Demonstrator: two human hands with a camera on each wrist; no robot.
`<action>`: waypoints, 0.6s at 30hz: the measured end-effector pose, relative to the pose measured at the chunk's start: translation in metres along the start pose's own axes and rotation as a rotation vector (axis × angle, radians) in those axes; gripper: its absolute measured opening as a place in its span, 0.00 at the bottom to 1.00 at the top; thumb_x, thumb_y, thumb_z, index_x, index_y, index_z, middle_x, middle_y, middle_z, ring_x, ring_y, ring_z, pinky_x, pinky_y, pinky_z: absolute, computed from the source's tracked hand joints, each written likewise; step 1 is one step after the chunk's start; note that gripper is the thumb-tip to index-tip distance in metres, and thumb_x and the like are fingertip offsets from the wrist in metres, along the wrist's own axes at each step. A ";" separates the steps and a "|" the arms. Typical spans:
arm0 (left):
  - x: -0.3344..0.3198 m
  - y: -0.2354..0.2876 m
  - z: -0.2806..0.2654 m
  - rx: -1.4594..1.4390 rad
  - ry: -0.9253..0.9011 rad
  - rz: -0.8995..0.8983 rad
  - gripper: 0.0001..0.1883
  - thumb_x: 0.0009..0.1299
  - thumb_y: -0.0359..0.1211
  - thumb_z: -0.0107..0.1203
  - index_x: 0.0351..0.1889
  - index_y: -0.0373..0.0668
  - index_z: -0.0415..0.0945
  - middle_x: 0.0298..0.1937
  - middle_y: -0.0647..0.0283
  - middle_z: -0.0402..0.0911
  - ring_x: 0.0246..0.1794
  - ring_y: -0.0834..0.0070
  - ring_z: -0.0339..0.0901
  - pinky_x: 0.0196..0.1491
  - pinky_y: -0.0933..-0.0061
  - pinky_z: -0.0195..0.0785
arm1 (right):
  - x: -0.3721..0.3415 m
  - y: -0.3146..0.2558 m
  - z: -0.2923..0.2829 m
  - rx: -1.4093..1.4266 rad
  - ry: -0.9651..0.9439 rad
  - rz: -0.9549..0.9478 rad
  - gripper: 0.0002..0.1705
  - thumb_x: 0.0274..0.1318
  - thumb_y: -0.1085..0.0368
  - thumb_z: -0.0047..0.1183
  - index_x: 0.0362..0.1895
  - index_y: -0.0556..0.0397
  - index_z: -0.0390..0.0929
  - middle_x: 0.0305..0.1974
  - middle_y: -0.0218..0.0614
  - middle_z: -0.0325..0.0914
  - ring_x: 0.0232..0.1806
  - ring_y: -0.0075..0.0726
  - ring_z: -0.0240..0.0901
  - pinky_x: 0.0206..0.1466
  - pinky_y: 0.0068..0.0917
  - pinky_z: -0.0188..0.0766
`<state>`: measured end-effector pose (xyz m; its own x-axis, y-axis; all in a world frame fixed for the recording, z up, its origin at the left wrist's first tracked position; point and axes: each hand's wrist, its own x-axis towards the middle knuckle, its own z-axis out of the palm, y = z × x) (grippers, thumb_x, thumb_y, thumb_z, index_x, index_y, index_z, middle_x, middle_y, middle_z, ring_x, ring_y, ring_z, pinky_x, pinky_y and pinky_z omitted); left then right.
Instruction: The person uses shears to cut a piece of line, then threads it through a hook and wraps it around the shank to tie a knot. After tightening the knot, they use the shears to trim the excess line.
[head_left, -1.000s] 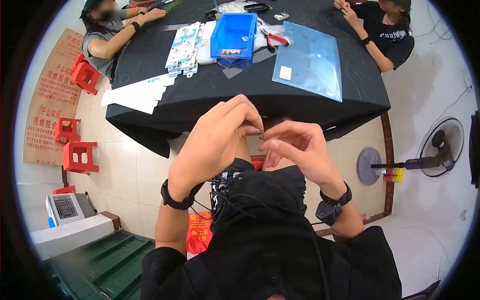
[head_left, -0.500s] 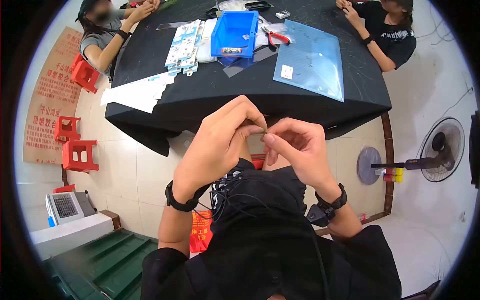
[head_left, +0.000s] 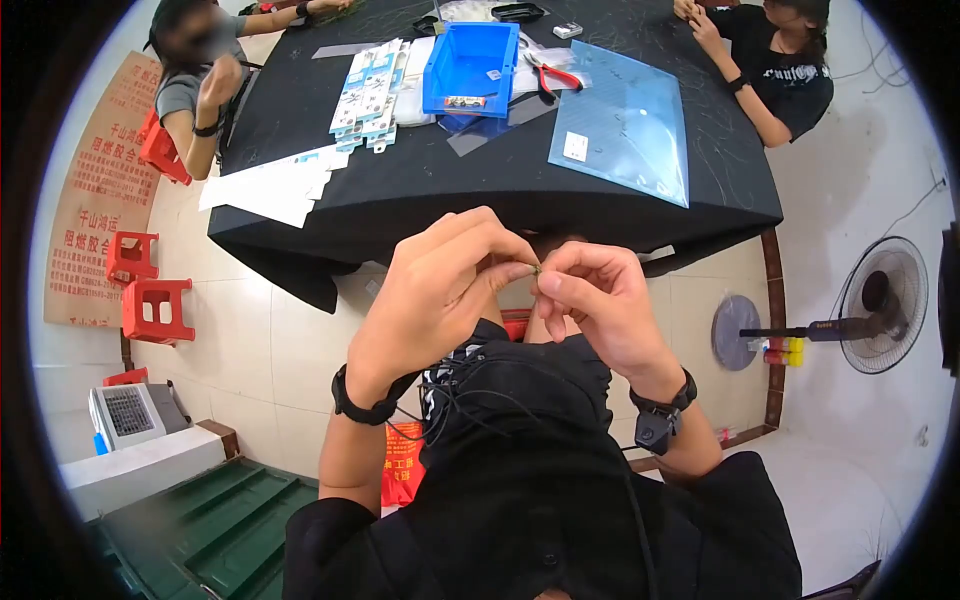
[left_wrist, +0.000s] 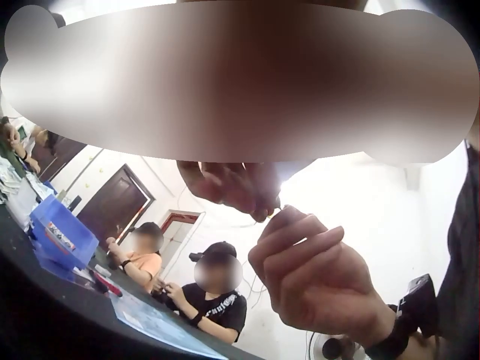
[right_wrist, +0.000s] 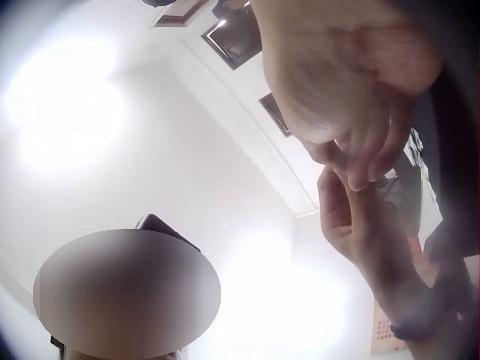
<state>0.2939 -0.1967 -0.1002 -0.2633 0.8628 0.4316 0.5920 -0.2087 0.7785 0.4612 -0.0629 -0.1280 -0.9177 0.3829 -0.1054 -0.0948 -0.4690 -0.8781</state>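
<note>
A tiny greenish piece [head_left: 537, 270], too small to make out, sits between the fingertips of both hands in the head view, above the lap. The left hand [head_left: 432, 295] pinches it with thumb and forefinger, the other fingers bent. From the other side the right hand [head_left: 603, 308] pinches at it with thumb and forefinger. In the left wrist view the right hand [left_wrist: 319, 274] meets the left hand [left_wrist: 232, 187] at the fingertips. The right wrist view has the fingertips of the two hands together, the piece itself hidden.
On the black-covered table [head_left: 420, 180] lie a blue bin [head_left: 468, 70], red-handled pliers [head_left: 548, 76], a blue folder [head_left: 625, 125], packaged cards [head_left: 368, 90] and white sheets [head_left: 275, 185]. Two people sit across it. A fan [head_left: 882, 300] stands at right, red stools [head_left: 158, 310] at left.
Both hands have shifted slightly right, their fingertips still together, and the tiny piece shows more plainly. The person at upper left has raised one hand and stretched the other arm over the table.
</note>
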 end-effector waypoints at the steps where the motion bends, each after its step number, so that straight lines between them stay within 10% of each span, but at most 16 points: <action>1: 0.000 0.000 0.000 0.000 0.000 0.000 0.07 0.66 0.19 0.62 0.41 0.37 0.82 0.35 0.59 0.80 0.38 0.59 0.79 0.41 0.65 0.71 | 0.000 0.000 0.000 0.005 -0.001 0.002 0.07 0.69 0.66 0.62 0.40 0.58 0.85 0.29 0.33 0.84 0.23 0.22 0.78 0.28 0.19 0.73; 18: 0.021 -0.034 0.001 0.068 0.073 -0.019 0.12 0.66 0.18 0.62 0.47 0.34 0.83 0.45 0.55 0.85 0.45 0.63 0.85 0.48 0.67 0.76 | 0.030 0.006 -0.016 -0.037 0.042 -0.031 0.05 0.66 0.69 0.63 0.38 0.58 0.84 0.28 0.34 0.83 0.24 0.22 0.77 0.28 0.20 0.73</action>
<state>0.2690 -0.1716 -0.1179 -0.3281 0.8300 0.4511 0.6361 -0.1590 0.7550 0.4391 -0.0409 -0.1437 -0.8977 0.4298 -0.0969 -0.1075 -0.4270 -0.8978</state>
